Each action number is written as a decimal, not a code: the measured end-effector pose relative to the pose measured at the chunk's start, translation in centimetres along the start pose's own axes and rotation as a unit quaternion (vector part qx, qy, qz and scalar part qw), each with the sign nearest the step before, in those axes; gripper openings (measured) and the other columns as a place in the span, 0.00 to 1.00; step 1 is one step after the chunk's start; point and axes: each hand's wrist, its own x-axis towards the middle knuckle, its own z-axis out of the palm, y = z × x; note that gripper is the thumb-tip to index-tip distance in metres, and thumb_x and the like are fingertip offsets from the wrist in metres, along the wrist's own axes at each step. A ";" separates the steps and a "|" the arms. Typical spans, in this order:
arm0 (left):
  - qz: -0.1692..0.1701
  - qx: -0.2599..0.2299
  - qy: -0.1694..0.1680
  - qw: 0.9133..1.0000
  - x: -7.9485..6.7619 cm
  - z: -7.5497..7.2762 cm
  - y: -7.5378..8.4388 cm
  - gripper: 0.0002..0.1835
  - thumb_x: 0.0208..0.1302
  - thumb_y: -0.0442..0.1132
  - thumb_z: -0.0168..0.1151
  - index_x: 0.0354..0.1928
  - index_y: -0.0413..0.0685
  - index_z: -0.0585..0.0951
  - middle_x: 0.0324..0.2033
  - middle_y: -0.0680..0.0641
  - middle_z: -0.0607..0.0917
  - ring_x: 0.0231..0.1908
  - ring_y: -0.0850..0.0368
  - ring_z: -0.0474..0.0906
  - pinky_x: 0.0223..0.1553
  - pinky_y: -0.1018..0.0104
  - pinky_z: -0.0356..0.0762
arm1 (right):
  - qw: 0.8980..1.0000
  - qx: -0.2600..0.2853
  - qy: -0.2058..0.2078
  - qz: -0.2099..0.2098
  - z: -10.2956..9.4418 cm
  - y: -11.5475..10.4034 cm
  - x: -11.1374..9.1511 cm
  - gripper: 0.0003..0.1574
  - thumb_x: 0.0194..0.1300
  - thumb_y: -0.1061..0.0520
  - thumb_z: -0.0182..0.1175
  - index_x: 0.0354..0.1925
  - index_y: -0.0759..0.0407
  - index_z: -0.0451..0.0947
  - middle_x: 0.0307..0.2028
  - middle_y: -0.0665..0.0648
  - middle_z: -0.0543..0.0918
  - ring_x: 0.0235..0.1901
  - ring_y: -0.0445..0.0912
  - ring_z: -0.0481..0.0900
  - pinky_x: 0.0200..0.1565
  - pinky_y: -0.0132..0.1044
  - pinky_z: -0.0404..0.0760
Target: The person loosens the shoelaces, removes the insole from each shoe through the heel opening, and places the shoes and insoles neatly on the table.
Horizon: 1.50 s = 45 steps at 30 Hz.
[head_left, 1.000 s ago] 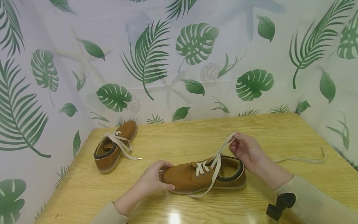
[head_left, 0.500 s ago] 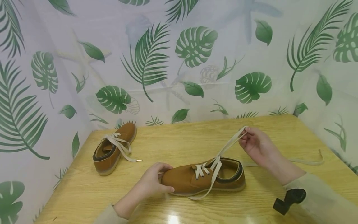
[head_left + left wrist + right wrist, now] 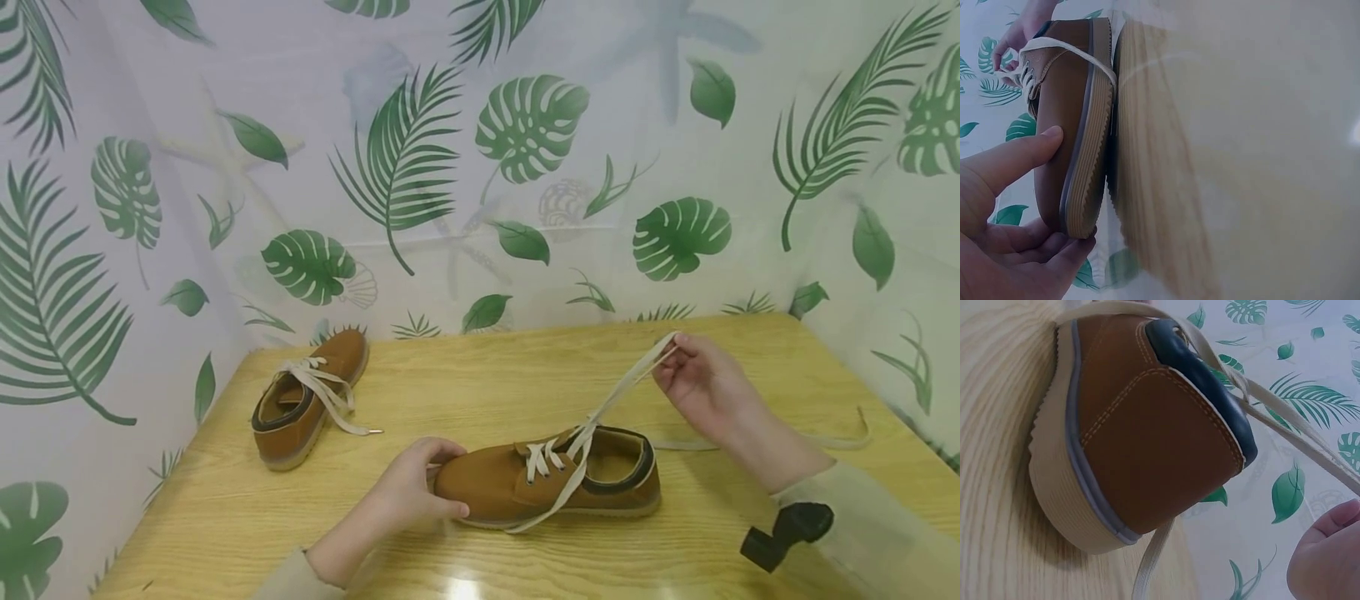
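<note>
A brown shoe (image 3: 487,479) with a dark collar lies sole-down on the table, toe to the left. My left hand (image 3: 420,483) grips its toe, thumb on the near side and fingers round the front; the left wrist view shows the thumb on the upper. Above and right of the heel, my right hand (image 3: 705,387) pinches a cream shoelace (image 3: 633,375), drawn up in a doubled strand from the eyelets. In the right wrist view the shoe's heel (image 3: 1160,437) fills the middle, and the right hand (image 3: 1329,550) shows only in part.
A matching brown shoe (image 3: 311,400) stands at the table's back left, its loose laces trailing right. Another lace end (image 3: 832,442) lies on the wooden table (image 3: 480,383) at the right, partly behind the right forearm. A leaf-patterned cloth (image 3: 450,167) rises along the back and sides.
My right hand has moved right and slightly up, drawing the lace out longer from the shoe. My left hand and both shoes stay in place.
</note>
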 end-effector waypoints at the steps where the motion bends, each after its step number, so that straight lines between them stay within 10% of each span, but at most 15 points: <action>1: 0.000 0.000 0.000 1.000 0.0 0.0 0.0 0.37 0.55 0.29 0.82 0.66 0.33 0.76 0.64 0.33 0.78 0.66 0.28 0.77 0.67 0.41 0.83 | 1.000 0.002 -0.001 -0.002 0.0 0.0 0.0 0.16 0.83 0.64 0.51 0.37 0.64 0.82 0.34 0.57 0.89 0.33 0.44 0.82 0.38 0.31 0.83; 25: -0.010 -0.005 0.003 1.000 0.1 0.0 0.1 0.36 0.53 0.28 0.82 0.65 0.32 0.76 0.63 0.32 0.78 0.66 0.27 0.77 0.68 0.41 0.82 | 0.999 -0.039 -0.016 0.003 2.6 -0.2 0.2 0.23 0.85 0.60 0.48 0.32 0.59 0.83 0.26 0.51 0.82 0.30 0.42 0.74 0.34 0.25 0.76; 45: -0.010 0.008 0.001 1.000 0.1 0.0 0.3 0.36 0.53 0.28 0.82 0.64 0.32 0.76 0.62 0.33 0.79 0.65 0.29 0.78 0.66 0.45 0.84 | 0.986 -0.135 -0.096 -0.035 3.4 -0.1 0.1 0.25 0.86 0.61 0.44 0.26 0.56 0.66 0.25 0.51 0.55 0.29 0.43 0.49 0.35 0.34 0.43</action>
